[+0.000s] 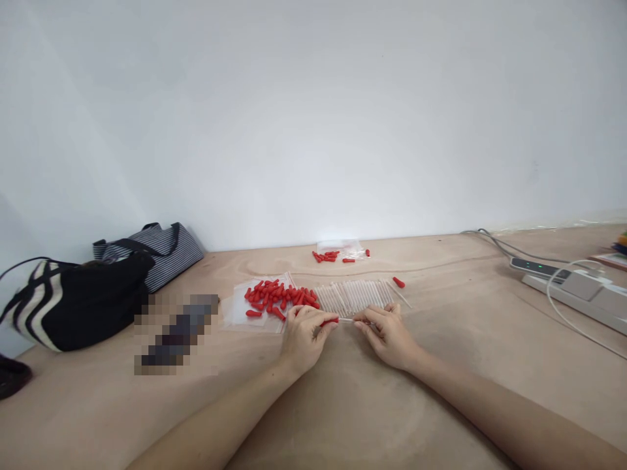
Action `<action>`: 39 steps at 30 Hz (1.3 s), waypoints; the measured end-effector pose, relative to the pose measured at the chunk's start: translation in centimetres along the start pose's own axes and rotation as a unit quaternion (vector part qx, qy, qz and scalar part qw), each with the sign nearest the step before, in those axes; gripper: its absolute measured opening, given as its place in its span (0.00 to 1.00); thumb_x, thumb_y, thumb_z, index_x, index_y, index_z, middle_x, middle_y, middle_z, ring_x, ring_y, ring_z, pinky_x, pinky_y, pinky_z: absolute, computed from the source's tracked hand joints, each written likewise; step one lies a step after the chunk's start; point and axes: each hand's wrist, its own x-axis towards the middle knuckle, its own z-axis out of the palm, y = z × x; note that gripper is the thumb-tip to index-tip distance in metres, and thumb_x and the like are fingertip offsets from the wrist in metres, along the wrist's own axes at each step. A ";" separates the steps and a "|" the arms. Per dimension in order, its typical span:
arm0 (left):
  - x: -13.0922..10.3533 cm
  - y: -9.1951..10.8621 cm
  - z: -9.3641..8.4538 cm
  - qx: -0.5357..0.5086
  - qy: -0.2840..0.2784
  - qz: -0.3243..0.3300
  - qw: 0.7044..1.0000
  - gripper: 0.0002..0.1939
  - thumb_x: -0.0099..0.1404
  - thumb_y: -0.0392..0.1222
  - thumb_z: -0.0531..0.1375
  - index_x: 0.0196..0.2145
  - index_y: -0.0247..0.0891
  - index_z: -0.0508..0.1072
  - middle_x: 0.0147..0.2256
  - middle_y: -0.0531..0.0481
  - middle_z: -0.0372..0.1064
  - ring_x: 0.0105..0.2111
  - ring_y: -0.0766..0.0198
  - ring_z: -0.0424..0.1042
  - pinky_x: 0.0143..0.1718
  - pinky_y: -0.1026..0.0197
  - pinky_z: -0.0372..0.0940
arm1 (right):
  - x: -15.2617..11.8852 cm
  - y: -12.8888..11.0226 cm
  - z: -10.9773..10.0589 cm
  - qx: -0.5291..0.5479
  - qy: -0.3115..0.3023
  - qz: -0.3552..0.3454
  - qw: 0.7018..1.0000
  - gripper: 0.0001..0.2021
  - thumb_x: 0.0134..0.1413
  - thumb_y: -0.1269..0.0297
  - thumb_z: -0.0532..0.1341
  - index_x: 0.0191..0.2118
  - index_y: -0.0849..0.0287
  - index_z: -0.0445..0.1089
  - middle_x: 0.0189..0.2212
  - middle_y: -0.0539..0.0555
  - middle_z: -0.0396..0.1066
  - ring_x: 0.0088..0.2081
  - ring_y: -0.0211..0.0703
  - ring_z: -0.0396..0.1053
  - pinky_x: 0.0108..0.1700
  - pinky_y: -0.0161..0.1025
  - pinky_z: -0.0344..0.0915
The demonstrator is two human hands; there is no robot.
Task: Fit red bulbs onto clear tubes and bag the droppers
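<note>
Between the fingers of my left hand [304,336] is a small red rubber bulb [330,321]. My right hand [388,334] pinches a thin clear tube [345,320], whose left end meets the bulb. Just beyond my hands lies a row of slim pale tubes [365,296], side by side, with one slanted at the right end. A heap of red bulbs [274,294] rests on a clear plastic bag [235,312] left of the row. One loose red bulb [398,282] lies to the right of the row.
Farther back, several red bulbs [329,256] lie by another clear bag [343,247]. A black bag [93,303], a striped bag [179,258] and a blurred dark object [179,333] are at left. A power strip [582,290] with cables is at right.
</note>
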 end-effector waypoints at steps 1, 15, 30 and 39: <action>0.0 0.1 0.0 0.001 0.000 0.004 1.000 0.07 0.61 0.41 0.55 0.35 0.45 0.73 0.31 0.54 0.74 0.34 0.62 0.67 0.44 0.53 0.50 | 0.0 -0.1 0.0 -0.001 0.002 -0.001 1.000 0.10 0.58 0.64 0.49 0.34 0.55 0.67 0.28 0.48 0.70 0.28 0.34 0.65 0.37 0.39 0.46; 0.1 0.1 0.1 -0.018 -0.030 -0.013 0.999 0.08 0.62 0.39 0.52 0.32 0.42 0.72 0.30 0.53 0.73 0.33 0.63 0.67 0.46 0.51 0.49 | -0.1 -0.1 0.1 -0.045 0.026 -0.050 0.997 0.11 0.57 0.66 0.49 0.34 0.54 0.69 0.26 0.49 0.68 0.27 0.34 0.61 0.38 0.39 0.44; -0.1 0.4 -0.1 0.001 -0.029 0.033 0.999 0.07 0.62 0.39 0.53 0.32 0.43 0.71 0.28 0.55 0.72 0.33 0.64 0.67 0.47 0.51 0.45 | 0.0 -0.6 -0.5 -0.072 0.017 -0.072 0.995 0.12 0.56 0.67 0.49 0.33 0.55 0.70 0.25 0.50 0.67 0.26 0.35 0.58 0.36 0.40 0.43; -0.1 0.1 -0.1 -0.015 -0.053 0.032 0.998 0.08 0.63 0.39 0.52 0.33 0.42 0.71 0.28 0.54 0.71 0.33 0.64 0.66 0.48 0.51 0.44 | -0.3 -0.3 -0.3 -0.105 0.083 -0.149 0.980 0.11 0.55 0.70 0.50 0.34 0.56 0.70 0.21 0.47 0.66 0.23 0.31 0.57 0.34 0.39 0.42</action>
